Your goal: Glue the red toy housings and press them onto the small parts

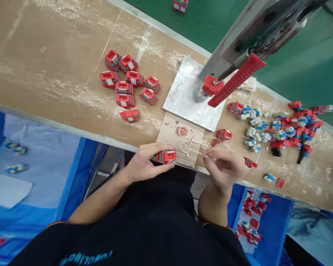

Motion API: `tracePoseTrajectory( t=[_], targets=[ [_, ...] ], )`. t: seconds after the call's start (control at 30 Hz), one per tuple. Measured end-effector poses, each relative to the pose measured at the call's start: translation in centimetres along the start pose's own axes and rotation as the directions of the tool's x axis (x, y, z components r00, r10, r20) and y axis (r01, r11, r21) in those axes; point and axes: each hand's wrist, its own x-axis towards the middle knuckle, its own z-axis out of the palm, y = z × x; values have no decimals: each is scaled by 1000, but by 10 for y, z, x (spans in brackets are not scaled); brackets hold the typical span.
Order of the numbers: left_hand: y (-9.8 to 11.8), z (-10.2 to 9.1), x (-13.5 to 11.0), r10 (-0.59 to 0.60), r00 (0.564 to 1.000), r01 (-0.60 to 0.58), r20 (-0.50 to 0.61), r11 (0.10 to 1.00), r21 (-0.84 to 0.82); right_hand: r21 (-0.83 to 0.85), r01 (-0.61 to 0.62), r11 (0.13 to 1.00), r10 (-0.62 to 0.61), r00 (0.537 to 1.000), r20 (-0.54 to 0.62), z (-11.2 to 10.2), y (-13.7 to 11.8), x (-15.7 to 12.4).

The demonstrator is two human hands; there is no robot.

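My left hand (146,163) is closed around a small red and grey plastic toy part (167,157), held over the front edge of the bench. Between the pinched fingers of my right hand (224,162) is a thin pale stick (194,150), its far end pointing left over a piece of cardboard (166,130). A small round dish (183,130) with a reddish middle lies on that cardboard, beside a clear ring and a white-tipped stick. Two red and grey parts (224,134) rest just beyond my right hand.
Behind the cardboard stands a press on a metal plate (188,92), its red handle (237,79) slanting forward. Several similar red parts (124,88) are grouped at left. Many red, white and blue pieces (283,129) are heaped at right. Blue bins (274,221) sit below the bench.
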Motion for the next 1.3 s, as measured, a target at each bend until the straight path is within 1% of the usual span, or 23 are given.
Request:
tracePoseTrajectory(
  t=[0.07,0.13,0.2,0.27,0.33,0.37,0.47,0.5,0.53,0.6,0.67,0.77,0.87,0.97,1.17,1.23,1.3],
  targets=[
    [0,0,0,-15,1000,15,1,1000,-2,-106,8,994,7,990,139,3,7,2],
    [0,-1,0,-24,1000,24,5,1000,-5,-175,28,984,15,970,242,7,13,3],
    [1,-1,0,-27,1000,27,10,1000,-7,-209,62,976,8,949,316,10,17,3],
    [1,-1,1,-28,999,28,17,1000,-7,-192,65,979,6,938,345,10,18,2],
    [1,-1,1,-22,1000,22,20,1000,-5,-154,36,987,16,946,325,7,16,0],
    [1,-2,1,-16,1000,16,19,1000,-3,-130,16,991,22,958,287,4,13,0],
    [1,-2,2,2,1000,-2,13,1000,5,-23,-25,999,27,995,91,-3,1,-2],
    [1,-1,2,8,1000,-8,12,1000,4,23,-17,1000,16,999,45,-3,-3,-2],
    [1,-1,3,14,1000,-14,11,1000,2,68,1,998,-2,1000,26,-2,-8,-2],
    [1,1,3,27,1000,-27,12,1000,-5,144,33,989,-41,998,48,4,-16,0],
    [2,3,4,38,999,-38,13,999,-9,185,45,982,-61,995,85,12,-20,1],
    [2,4,3,47,999,-47,16,999,-4,200,45,979,-69,991,113,20,-22,3],
    [2,3,3,42,999,-42,9,999,-2,206,48,977,-80,985,151,22,-21,4],
    [2,2,2,35,999,-35,4,999,-4,202,39,979,-74,983,169,22,-21,4],
    [3,2,2,43,999,-43,4,999,15,153,10,988,-33,988,148,16,-19,1],
    [2,1,2,44,999,-44,4,999,22,145,5,989,-23,992,124,9,-15,-1],
    [2,1,2,42,999,-42,-1,999,30,107,8,994,-15,998,67,1,-9,0]
  ],
)
